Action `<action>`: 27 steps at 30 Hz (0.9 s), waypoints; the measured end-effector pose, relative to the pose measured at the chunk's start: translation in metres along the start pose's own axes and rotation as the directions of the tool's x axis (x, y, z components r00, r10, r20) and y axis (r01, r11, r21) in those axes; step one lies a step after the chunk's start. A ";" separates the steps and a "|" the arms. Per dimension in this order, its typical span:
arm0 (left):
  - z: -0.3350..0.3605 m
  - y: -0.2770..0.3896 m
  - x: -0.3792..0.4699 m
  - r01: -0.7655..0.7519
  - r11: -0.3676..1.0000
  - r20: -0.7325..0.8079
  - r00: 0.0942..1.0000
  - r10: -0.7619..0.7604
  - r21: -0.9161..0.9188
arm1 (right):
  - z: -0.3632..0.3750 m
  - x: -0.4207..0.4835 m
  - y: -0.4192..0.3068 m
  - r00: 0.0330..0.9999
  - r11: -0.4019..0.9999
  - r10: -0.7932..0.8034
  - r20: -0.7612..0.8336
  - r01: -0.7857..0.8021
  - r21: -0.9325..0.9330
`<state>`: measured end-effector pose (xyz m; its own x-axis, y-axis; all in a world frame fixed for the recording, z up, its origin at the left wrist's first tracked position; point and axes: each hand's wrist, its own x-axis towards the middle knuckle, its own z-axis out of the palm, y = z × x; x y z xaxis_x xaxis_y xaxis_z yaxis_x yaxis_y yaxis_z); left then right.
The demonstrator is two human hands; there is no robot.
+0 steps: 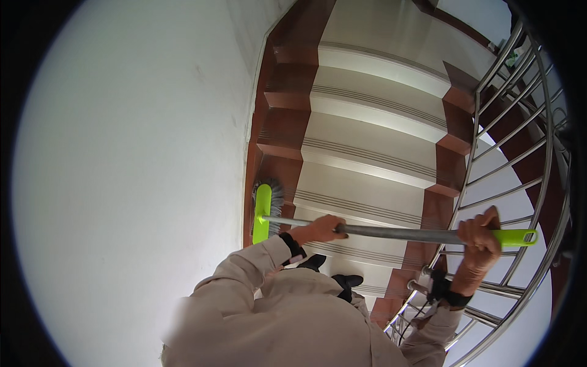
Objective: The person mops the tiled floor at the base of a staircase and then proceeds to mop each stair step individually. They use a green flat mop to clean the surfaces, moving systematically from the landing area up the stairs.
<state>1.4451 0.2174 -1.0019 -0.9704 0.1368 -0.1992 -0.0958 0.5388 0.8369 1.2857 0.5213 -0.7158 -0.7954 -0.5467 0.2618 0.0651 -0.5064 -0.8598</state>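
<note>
Both hands hold a broom whose grey pole (403, 233) lies nearly level across the stairs. My left hand (320, 228) grips the pole's thinner lower part, near the head. Higher up, my right hand (479, 234) is wrapped around the grey grip, just short of the bright green hanging end (518, 237). The lime-green broom head (262, 213) with grey bristles (276, 202) is at the left, close beside the wall, over the red-brown side of the steps. My left forearm hides part of the area below the head.
A white wall (137, 160) rises along the left. Cream stair treads (367, 133) with grooved edges and red-brown side borders (280, 119) extend ahead to a landing (380, 23). A stainless-steel railing (545, 151) curves along the right. My black shoes (348, 280) stand on the steps.
</note>
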 end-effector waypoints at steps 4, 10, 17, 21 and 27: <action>-0.011 0.054 0.008 -0.036 0.999 -0.020 0.999 0.036 -0.010 | -0.006 0.006 -0.031 0.992 0.990 -0.113 -0.050 0.117 0.084; -0.060 -0.019 0.050 -0.099 0.991 -0.320 0.940 0.122 0.088 | 0.026 0.035 0.022 0.986 0.991 -0.132 -0.101 0.129 -0.043; -0.087 -0.052 0.068 0.011 0.995 -0.267 0.963 0.017 0.103 | 0.052 0.081 0.054 0.970 0.999 0.027 -0.240 -0.036 -0.033; -0.062 -0.045 0.037 0.039 0.998 -0.174 0.984 -0.029 0.052 | 0.048 0.072 0.045 0.966 0.995 0.090 -0.242 -0.099 -0.023; -0.012 -0.035 -0.004 0.076 0.997 0.256 0.964 -0.069 -0.020 | 0.027 0.007 0.027 0.961 0.990 0.122 -0.248 -0.137 -0.044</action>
<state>1.4496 0.1881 -1.0242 -0.8723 0.3076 -0.3800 -0.1742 0.5306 0.8295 1.2979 0.4854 -0.7250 -0.9059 -0.4219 0.0381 0.1469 -0.3974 -0.9058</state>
